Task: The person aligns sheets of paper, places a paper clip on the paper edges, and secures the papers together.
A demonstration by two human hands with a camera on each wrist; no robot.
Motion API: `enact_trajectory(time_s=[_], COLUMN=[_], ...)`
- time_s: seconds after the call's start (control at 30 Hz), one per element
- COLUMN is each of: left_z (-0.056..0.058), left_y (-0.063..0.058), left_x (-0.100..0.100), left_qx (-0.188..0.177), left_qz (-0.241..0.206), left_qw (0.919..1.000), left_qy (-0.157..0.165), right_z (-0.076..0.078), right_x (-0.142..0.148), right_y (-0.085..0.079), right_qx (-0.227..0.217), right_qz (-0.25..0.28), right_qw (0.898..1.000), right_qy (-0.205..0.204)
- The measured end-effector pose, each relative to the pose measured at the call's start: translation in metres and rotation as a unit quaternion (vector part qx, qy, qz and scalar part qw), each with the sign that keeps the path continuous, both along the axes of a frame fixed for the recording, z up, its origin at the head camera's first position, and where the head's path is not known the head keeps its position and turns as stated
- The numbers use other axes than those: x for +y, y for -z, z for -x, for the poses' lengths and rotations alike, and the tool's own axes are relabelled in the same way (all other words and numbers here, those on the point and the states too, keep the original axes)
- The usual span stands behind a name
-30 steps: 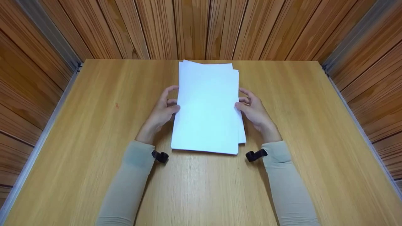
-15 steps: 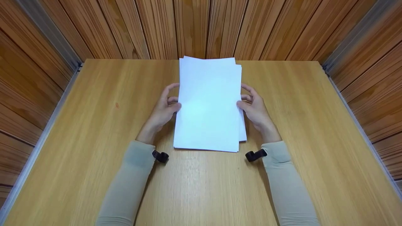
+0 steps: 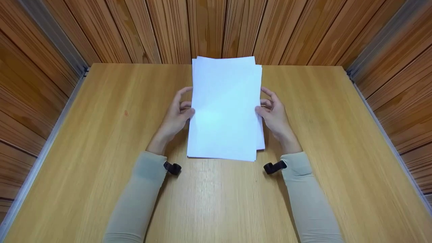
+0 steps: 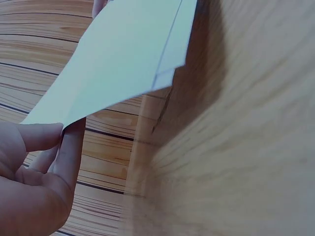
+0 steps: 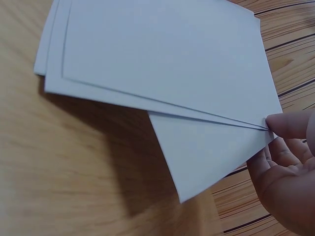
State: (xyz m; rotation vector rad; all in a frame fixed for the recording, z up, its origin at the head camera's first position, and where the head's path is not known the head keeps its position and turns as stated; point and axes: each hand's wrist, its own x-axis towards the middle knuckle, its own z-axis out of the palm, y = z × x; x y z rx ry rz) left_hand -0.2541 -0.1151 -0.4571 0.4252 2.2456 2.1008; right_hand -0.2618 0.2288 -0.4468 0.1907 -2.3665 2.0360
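Note:
Several white sheets of paper form a loose stack held up over the table, their corners fanned out of line. My left hand pinches the stack's left edge, thumb on top and fingers behind. On the opposite edge my right hand grips the same way. In the left wrist view the sheets bend slightly at the left hand. The right wrist view shows one sheet's corner jutting askew below the others, with the right hand pinching the edge where they meet.
A wooden table lies beneath, with a small reddish mark at its left. Wood-panelled walls stand at the back and both sides. Each wrist carries a small black camera on a pale sleeve.
The stack has risen a little and tilted up, its top edge now overlapping the back wall in the head view. Both hands have shifted slightly away with it, keeping their grip.

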Motion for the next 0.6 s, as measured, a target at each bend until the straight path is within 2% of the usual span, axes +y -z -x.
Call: enact_trajectory(time_s=[0.6], left_z=[0.0004], left_y=[-0.0001], left_x=[-0.0001], left_qx=[0.010], left_qz=[-0.003], left_qw=[0.9999], left_qy=[-0.001], right_z=[0.0003], right_x=[-0.0008], right_y=[-0.0001], right_qx=[0.005], right_qz=[0.011], right_qw=[1.000], right_qy=[0.002])
